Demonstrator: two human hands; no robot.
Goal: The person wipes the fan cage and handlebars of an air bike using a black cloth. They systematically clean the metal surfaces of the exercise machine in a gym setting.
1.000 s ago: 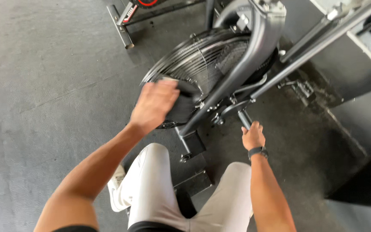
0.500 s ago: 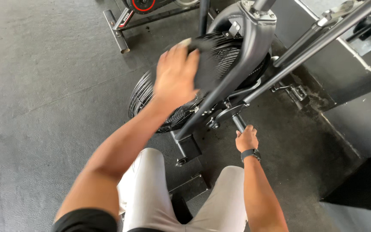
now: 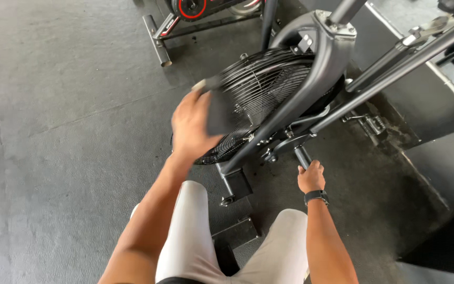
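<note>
head view: left hand [image 3: 190, 126] with dark cloth [image 3: 217, 108] flat against fan cage [image 3: 269, 84]

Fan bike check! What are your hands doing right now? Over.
Left hand presses a dark cloth on the fan cage. Right hand grips the low bar. Nothing in the way.

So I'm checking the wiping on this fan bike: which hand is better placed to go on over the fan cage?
Left. The left hand already presses a dark cloth against the fan cage. The right hand is lower, wrapped round a bar off the cage.
</note>
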